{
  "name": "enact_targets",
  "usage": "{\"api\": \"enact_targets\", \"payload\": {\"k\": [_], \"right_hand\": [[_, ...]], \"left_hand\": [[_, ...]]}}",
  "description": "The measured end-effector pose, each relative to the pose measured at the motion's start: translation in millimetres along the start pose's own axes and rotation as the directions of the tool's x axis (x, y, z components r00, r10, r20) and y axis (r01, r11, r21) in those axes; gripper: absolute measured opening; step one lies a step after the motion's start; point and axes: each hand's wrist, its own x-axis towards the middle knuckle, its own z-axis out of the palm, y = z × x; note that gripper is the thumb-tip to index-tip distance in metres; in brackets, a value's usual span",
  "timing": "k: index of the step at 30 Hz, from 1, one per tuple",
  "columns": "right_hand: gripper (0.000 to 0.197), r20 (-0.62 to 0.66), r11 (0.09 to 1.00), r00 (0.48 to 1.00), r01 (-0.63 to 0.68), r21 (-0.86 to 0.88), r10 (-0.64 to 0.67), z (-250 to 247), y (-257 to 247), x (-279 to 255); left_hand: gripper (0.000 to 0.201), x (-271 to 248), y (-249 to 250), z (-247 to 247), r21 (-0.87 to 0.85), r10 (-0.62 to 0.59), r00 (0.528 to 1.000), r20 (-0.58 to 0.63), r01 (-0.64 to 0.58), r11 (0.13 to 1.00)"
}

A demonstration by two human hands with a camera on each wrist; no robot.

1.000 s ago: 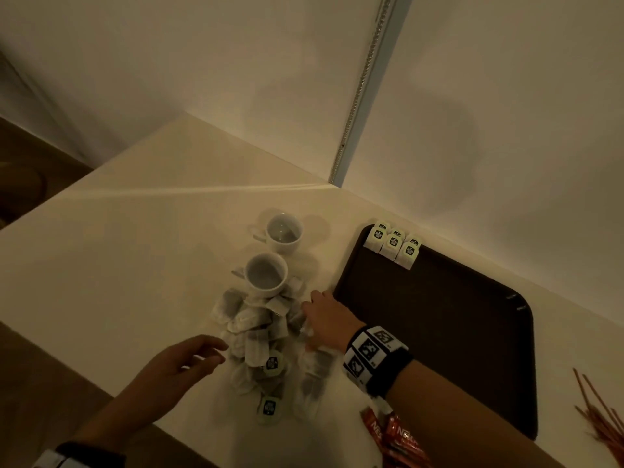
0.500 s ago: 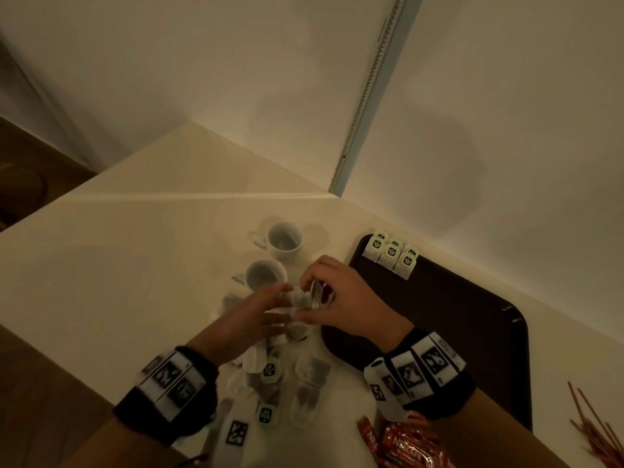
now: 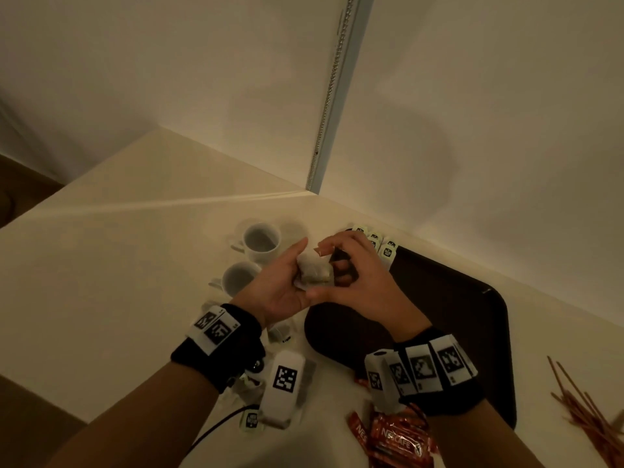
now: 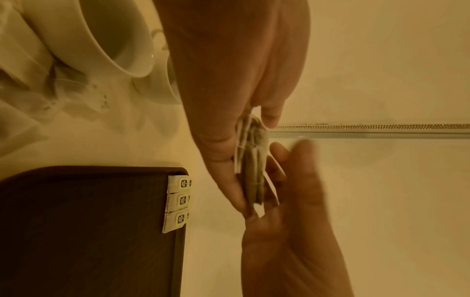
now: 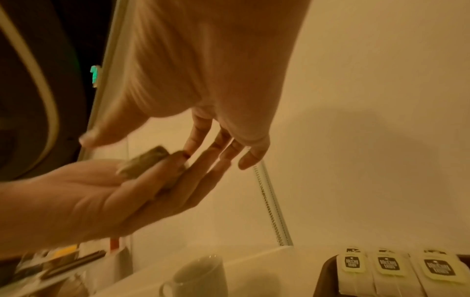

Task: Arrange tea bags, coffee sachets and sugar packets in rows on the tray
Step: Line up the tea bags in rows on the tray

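Observation:
Both hands are raised above the table between the cups and the dark brown tray (image 3: 456, 315). My left hand (image 3: 300, 265) lies palm up and grips a small stack of tea bags (image 3: 312, 268) between thumb and fingers. My right hand (image 3: 319, 270) pinches the same stack (image 4: 251, 160) end to end, forefinger on top, thumb below. Three tagged tea bags (image 3: 388, 249) lie side by side at the tray's far left corner (image 4: 178, 203). Loose tea bags (image 3: 280, 332) are heaped on the table under my left wrist.
Two white cups (image 3: 261, 239) (image 3: 238, 276) stand left of the tray. Red coffee sachets (image 3: 395, 440) lie near the table's front edge. Thin brown sugar sticks (image 3: 580, 403) lie right of the tray. The wall runs close behind the tray.
Both hands have lifted from the loose pile and met in the air. The stack of tea bags now sits in my left hand, nearer the tray's far corner.

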Motion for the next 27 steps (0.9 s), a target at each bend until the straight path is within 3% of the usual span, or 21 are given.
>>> {"api": "enact_targets", "payload": {"k": [4,7,11,14,19,24,27], "right_hand": [[0.045,-0.094,0.988,0.996,-0.015,-0.151,0.001,-5,5,0],[0.047,-0.069,0.975,0.997,-0.044,-0.22,0.03,-5,9,2],[0.025,-0.035,0.996,0.996,-0.078,-0.046,0.077,-14,-1,3],[0.025,-0.035,0.987,0.991,-0.124,0.099,0.128,-26,-8,6],[0.012,-0.017,0.998,0.999,-0.049,0.035,0.05,-46,-16,17],[0.018,0.028,0.989,0.999,-0.033,0.144,0.029,-64,-23,19],[0.013,0.106,0.981,0.991,-0.104,0.167,0.086,-69,-26,17]], "left_hand": [[0.054,4,0,3,0.098,0.03,0.999,-0.041,-0.026,0.995],[0.059,6,-2,8,0.196,0.031,1.0,-0.001,-0.03,0.98],[0.056,7,-3,14,0.264,0.02,0.997,0.081,-0.041,0.964],[0.055,8,-5,17,0.375,0.056,0.993,0.102,-0.091,0.923],[0.054,10,-4,20,0.381,0.127,0.982,0.138,-0.171,0.909],[0.015,5,-2,16,0.274,0.198,0.964,0.177,-0.241,0.931],[0.013,9,-2,14,0.324,0.288,0.941,0.179,-0.333,0.886]]}}
